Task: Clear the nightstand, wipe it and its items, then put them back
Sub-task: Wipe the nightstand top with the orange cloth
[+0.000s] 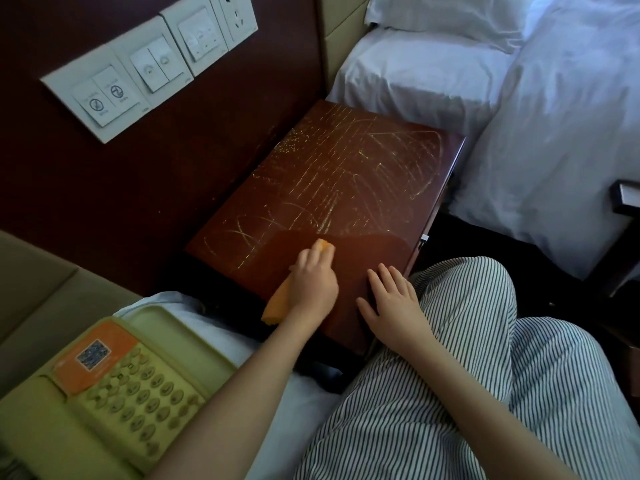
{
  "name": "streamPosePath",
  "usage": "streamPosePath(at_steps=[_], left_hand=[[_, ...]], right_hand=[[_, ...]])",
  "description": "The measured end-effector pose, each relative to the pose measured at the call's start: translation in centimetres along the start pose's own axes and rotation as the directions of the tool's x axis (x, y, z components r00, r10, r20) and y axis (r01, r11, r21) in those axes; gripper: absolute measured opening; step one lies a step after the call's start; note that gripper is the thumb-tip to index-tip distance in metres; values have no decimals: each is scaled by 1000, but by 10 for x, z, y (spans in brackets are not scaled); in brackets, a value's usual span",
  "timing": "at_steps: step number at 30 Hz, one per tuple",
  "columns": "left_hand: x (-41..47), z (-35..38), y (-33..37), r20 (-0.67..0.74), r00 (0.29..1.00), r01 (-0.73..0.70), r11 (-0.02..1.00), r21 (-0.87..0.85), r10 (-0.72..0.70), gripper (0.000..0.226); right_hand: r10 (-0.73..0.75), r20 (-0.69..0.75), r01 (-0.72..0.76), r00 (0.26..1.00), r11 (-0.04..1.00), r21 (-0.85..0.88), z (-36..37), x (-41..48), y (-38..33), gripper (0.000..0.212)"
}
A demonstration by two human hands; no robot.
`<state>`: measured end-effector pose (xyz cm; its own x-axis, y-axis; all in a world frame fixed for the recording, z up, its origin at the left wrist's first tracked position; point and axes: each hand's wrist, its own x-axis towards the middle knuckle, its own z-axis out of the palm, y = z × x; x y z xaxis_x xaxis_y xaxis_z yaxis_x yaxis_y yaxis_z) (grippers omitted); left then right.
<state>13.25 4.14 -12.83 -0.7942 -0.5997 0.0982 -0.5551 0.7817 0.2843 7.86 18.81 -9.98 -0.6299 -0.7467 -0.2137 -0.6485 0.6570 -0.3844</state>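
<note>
The dark red wooden nightstand [346, 174] fills the middle of the head view, its bare top covered in pale streaks. My left hand [313, 284] presses an orange cloth [277, 303] flat on the near part of the top; the cloth shows past my fingertips and under my wrist. My right hand [393, 301] rests open, palm down, on the near right edge of the top. A beige telephone [114, 386] with an orange label lies on the white bed sheet at the lower left, off the nightstand.
A dark wall panel with white switch plates [145, 67] and a socket stands behind the nightstand. A bed with white sheets and pillow [519, 81] lies to the right. My striped trouser legs [467, 393] fill the lower right. A dark furniture edge [623, 202] sits far right.
</note>
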Motion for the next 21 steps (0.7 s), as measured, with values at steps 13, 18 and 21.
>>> streamPosePath(at_steps=[13,18,21], left_hand=[[-55,-36,-65,-60,998,-38,962,-270,23,33],[-46,-85,-102,-40,931,292,808,-512,-362,30],[-31,-97,-121,-31,892,373,772,-514,-451,25]], right_hand=[[-131,-30,131,991,991,-19,-2,-1,-14,57],[-294,-54,295,954,955,7,10,12,-42,49],[-346,-111,351,932,936,33,20,17,-57,46]])
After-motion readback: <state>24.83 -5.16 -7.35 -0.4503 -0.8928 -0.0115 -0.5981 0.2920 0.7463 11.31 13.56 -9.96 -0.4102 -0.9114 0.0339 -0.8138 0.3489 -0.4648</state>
